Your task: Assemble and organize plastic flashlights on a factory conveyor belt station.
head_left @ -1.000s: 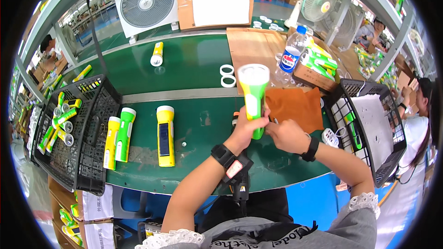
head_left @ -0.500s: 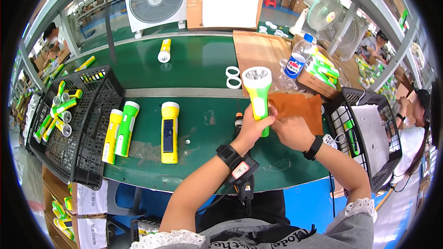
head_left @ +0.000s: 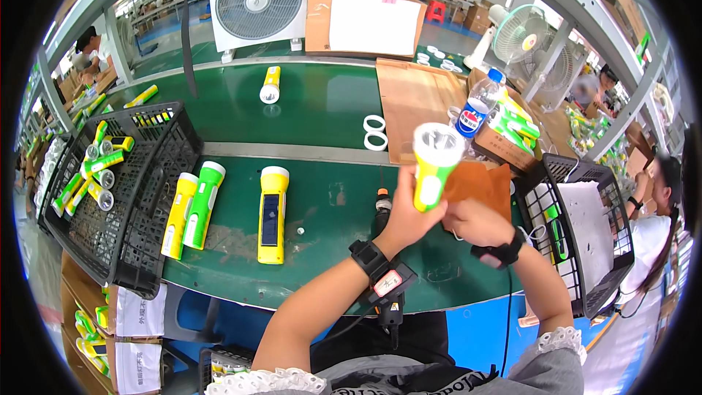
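My left hand is wrapped round a yellow and green flashlight, its white head tilted up and slightly right, with the lens and reflector showing. Close to the flashlight's lower end is my right hand, fingers curled together and blurred. A thin pale loop shows beneath those fingers; what they hold I cannot make out. Under my left wrist lies a black hand tool, partly hidden. An orange-brown cloth sits behind my right hand. On the left of the bench are a yellow flashlight with a solar panel, a green flashlight and a yellow flashlight.
A black crate with several flashlights stands left, another black crate right. Further back are white rings, a wooden board, a drink bottle, a carton of flashlights and a lone flashlight. Other people sit nearby.
The flashlight in my left hand has shifted right and down, its head tipping further toward me. My right hand has moved right and slightly down, and its wrist has turned.
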{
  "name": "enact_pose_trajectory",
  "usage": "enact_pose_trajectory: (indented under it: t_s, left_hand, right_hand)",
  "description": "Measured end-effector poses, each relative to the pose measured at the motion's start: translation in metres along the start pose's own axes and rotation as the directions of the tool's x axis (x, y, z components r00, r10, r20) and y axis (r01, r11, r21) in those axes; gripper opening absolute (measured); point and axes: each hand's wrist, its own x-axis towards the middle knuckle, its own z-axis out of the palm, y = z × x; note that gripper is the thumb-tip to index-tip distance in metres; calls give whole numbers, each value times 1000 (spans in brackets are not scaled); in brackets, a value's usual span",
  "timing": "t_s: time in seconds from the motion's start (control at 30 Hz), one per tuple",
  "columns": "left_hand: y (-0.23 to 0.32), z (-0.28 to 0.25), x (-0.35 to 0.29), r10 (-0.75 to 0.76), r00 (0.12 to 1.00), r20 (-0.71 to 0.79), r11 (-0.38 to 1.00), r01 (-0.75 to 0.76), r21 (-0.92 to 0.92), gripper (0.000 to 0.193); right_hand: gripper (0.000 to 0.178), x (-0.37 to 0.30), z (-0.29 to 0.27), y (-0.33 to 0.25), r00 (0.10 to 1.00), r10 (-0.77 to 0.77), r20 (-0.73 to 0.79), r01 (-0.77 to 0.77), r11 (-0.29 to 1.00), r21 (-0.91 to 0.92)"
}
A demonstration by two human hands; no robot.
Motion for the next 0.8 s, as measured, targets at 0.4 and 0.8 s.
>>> enact_pose_trajectory:
  t_s: [0.4,0.8]
  left_hand:
    - [2,-13,13,-403,882,244,511,438,-739,40]
    - [3,-9,16,-427,891,153,649,420,-634,61]
  right_hand:
    - [44,29,36,-21,751,137,-645,103,942,319]
    - [24,31,56,54,858,395,-328,-42,691,721]
